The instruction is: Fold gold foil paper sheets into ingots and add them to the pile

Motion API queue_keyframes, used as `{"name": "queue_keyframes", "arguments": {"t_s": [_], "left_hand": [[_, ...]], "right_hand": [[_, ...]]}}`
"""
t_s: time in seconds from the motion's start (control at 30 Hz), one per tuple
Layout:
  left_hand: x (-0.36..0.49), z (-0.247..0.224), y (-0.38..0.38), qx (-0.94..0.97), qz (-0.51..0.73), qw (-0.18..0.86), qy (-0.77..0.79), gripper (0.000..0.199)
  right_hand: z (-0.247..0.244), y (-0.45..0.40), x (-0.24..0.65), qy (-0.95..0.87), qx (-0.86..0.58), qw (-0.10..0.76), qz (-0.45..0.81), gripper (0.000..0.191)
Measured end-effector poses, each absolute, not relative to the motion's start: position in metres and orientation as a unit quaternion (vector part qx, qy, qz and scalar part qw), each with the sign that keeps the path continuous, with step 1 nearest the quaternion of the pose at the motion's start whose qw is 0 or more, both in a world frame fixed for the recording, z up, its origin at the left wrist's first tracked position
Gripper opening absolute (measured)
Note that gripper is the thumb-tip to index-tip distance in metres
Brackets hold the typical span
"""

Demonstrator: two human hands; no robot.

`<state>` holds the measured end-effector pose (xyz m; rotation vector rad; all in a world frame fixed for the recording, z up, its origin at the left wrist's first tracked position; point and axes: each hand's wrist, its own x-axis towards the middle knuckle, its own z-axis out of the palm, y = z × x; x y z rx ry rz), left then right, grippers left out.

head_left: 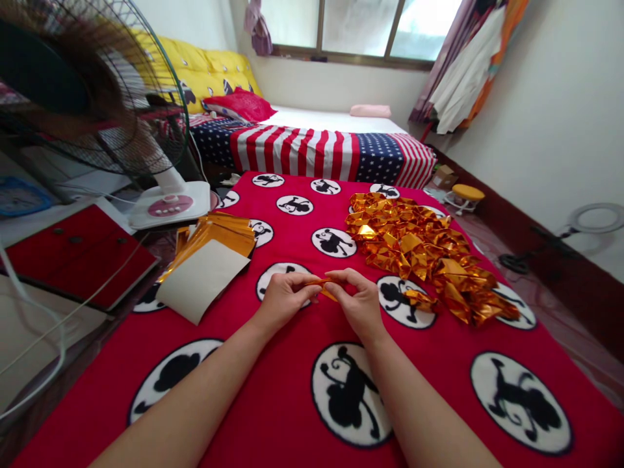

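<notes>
Between my two hands, just above the middle of the red cloth, is a small folded piece of gold foil paper [329, 294]. My left hand [285, 298] pinches its left end between thumb and fingers. The right end is pinched by my right hand [358, 300] in the same way. Fingers cover most of the piece, so its exact shape is hidden. To the right lies a heap of folded shiny gold foil pieces [414, 244], with one loose piece [421, 299] at its near edge. On the left rests a stack of flat gold foil sheets [227, 231], a pale sheet [202, 279] in front.
A red cloth with monkey prints [273, 403] covers the table. At the left, an electric fan [168, 198] stands beside a red panel [80, 250]. Behind is a bed with a striped cover [297, 148]. A yellow stool [468, 193] and ring light [597, 218] are on the right.
</notes>
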<state>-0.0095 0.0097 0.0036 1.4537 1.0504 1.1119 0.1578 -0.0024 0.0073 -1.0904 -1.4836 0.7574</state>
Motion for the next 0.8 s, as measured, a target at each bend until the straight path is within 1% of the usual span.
{"name": "queue_keyframes", "arguments": {"t_s": [0.13, 0.43, 0.57, 0.67, 0.8], "left_hand": [[-0.0100, 0.0005, 0.0105, 0.610, 0.461, 0.483, 0.426, 0.023], [-0.0110, -0.0017, 0.0116, 0.636, 0.457, 0.463, 0.416, 0.024], [-0.0109, 0.0006, 0.0120, 0.607, 0.464, 0.491, 0.419, 0.024], [-0.0111, 0.0021, 0.0126, 0.582, 0.471, 0.514, 0.418, 0.024], [-0.0123, 0.0011, 0.0134, 0.594, 0.461, 0.512, 0.415, 0.021]], "right_hand": [[0.0090, -0.0040, 0.1583, -0.644, -0.455, 0.544, 0.287, 0.003], [0.0112, -0.0064, 0.1571, -0.676, -0.458, 0.530, 0.228, 0.008], [0.0126, -0.0068, 0.1583, -0.686, -0.445, 0.526, 0.234, 0.006], [0.0130, -0.0072, 0.1596, -0.693, -0.434, 0.525, 0.236, 0.009], [0.0120, -0.0075, 0.1600, -0.695, -0.442, 0.521, 0.224, 0.010]]}}
